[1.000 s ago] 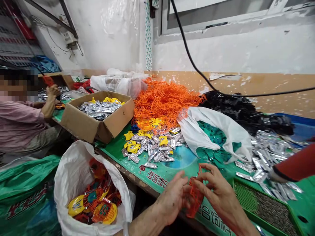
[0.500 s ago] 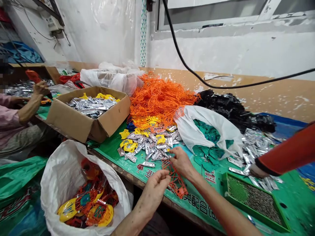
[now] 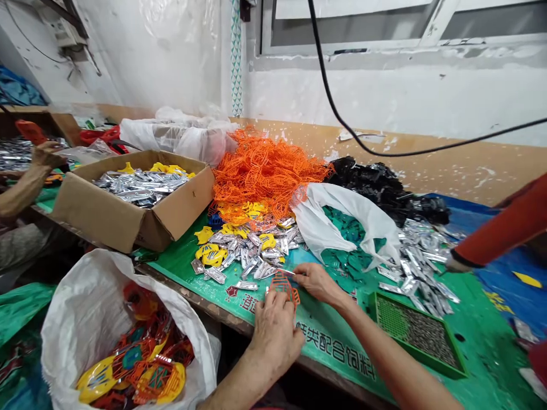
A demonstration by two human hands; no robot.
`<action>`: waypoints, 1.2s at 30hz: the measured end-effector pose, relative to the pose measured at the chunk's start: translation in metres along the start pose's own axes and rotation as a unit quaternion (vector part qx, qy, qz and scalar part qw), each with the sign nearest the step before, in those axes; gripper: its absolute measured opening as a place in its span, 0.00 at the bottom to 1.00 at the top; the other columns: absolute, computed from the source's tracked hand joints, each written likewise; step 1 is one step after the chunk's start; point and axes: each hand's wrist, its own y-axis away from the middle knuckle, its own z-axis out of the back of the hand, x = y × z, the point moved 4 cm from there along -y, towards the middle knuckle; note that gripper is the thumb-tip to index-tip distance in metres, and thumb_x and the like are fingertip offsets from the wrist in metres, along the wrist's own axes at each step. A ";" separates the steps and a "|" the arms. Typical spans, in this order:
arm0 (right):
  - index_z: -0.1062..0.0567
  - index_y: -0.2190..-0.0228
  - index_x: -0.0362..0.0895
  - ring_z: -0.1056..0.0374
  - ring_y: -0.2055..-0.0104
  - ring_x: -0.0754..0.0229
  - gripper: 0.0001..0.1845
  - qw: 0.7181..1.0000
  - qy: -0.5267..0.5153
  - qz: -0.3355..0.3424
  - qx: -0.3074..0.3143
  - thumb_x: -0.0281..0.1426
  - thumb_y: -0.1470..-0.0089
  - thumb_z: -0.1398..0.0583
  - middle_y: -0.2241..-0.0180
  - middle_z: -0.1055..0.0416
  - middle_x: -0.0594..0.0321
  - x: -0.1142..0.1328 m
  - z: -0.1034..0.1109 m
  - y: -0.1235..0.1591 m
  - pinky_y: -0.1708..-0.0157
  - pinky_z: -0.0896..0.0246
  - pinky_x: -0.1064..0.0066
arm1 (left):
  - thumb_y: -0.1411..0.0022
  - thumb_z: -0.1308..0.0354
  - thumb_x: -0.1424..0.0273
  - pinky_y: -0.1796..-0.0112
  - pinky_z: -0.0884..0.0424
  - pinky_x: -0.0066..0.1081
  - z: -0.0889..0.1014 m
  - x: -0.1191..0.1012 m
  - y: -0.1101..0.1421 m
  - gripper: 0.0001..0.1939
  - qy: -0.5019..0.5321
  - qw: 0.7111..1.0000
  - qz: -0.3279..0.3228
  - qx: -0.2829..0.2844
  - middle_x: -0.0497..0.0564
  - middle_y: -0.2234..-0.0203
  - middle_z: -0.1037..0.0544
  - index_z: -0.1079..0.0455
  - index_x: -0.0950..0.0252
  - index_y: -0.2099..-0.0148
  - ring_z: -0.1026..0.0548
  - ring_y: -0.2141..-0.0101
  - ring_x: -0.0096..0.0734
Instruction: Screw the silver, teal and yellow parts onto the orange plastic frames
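My left hand [image 3: 277, 324] lies back-up near the table's front edge, its fingers curled on an orange plastic lattice piece [image 3: 281, 282]. The hand covers the near part of that piece. Just beyond it, my right hand [image 3: 318, 282] pinches a thin silvery part [image 3: 287, 272], seen edge-on above the lattice. Close by is a heap of silvery parts [image 3: 252, 250] mixed with yellow plastic shells [image 3: 212, 254]. Behind them rises a large pile of orange lattice pieces [image 3: 265, 171].
A white sack [image 3: 64, 319] of assembled pieces stands at front left, below a cardboard box [image 3: 102, 210]. A white bag [image 3: 314, 199] holds green parts. A green tray [image 3: 453, 364] of tiny metal pieces sits right. A co-worker's red sleeve [image 3: 504, 228] reaches in; another person's hand [image 3: 45, 156] is left.
My left hand has moved forward onto the orange lattice piece, palm turned down. My right hand now has a silvery part in its fingers. The view has shifted somewhat right.
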 end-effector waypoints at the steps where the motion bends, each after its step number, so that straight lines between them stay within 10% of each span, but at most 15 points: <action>1: 0.30 0.57 0.40 0.31 0.61 0.60 0.15 0.999 -0.035 -0.016 0.007 0.36 0.42 0.43 0.59 0.30 0.59 -0.005 0.004 0.006 0.62 0.32 0.63 | 0.51 0.47 0.76 0.52 0.40 0.43 0.000 0.001 0.001 0.14 0.003 1.000 -0.008 -0.001 0.55 0.55 0.26 0.28 0.64 0.60 0.35 0.49 0.46; 9: 0.33 0.70 0.41 0.35 0.79 0.71 0.11 0.939 -0.339 -0.058 0.004 0.34 0.52 0.37 0.72 0.29 0.64 -0.023 0.014 0.054 0.79 0.38 0.77 | 0.49 0.48 0.78 0.55 0.40 0.45 0.004 0.004 -0.008 0.17 0.000 1.000 -0.002 -0.016 0.61 0.57 0.25 0.29 0.65 0.56 0.32 0.53 0.52; 13: 0.31 0.70 0.40 0.35 0.80 0.70 0.15 0.907 -0.416 -0.057 0.011 0.33 0.59 0.33 0.75 0.29 0.64 -0.019 0.008 0.067 0.80 0.37 0.77 | 0.49 0.47 0.77 0.56 0.38 0.39 0.013 0.012 -0.015 0.15 0.170 0.985 -0.017 -0.017 0.56 0.61 0.23 0.27 0.63 0.58 0.30 0.56 0.46; 18: 0.29 0.69 0.40 0.36 0.80 0.71 0.15 0.897 -0.440 -0.046 0.016 0.33 0.59 0.33 0.77 0.30 0.66 -0.014 0.001 0.074 0.81 0.37 0.77 | 0.48 0.44 0.71 0.58 0.37 0.32 0.017 0.021 -0.017 0.17 0.486 0.872 0.042 0.049 0.51 0.62 0.21 0.26 0.65 0.55 0.28 0.61 0.38; 23: 0.26 0.63 0.41 0.38 0.81 0.69 0.20 0.914 -0.405 -0.032 -0.001 0.32 0.60 0.33 0.80 0.33 0.69 -0.014 0.004 0.077 0.82 0.39 0.75 | 0.50 0.40 0.70 0.64 0.38 0.28 0.015 0.019 -0.018 0.15 0.585 0.800 0.090 0.094 0.50 0.66 0.21 0.24 0.65 0.58 0.29 0.68 0.31; 30: 0.31 0.64 0.43 0.37 0.79 0.68 0.22 0.944 -0.328 0.037 -0.014 0.28 0.64 0.32 0.79 0.30 0.70 0.003 0.020 0.086 0.82 0.44 0.77 | 0.47 0.42 0.70 0.72 0.43 0.25 0.012 0.005 -0.021 0.13 0.525 0.842 0.055 0.110 0.46 0.72 0.23 0.24 0.65 0.58 0.34 0.74 0.26; 36: 0.34 0.71 0.43 0.41 0.81 0.70 0.17 0.938 -0.334 0.070 -0.054 0.33 0.62 0.32 0.81 0.35 0.73 0.009 0.012 0.085 0.80 0.46 0.75 | 0.47 0.40 0.69 0.64 0.38 0.28 0.000 -0.008 -0.020 0.15 0.577 0.807 0.044 0.119 0.49 0.69 0.21 0.23 0.65 0.56 0.28 0.67 0.32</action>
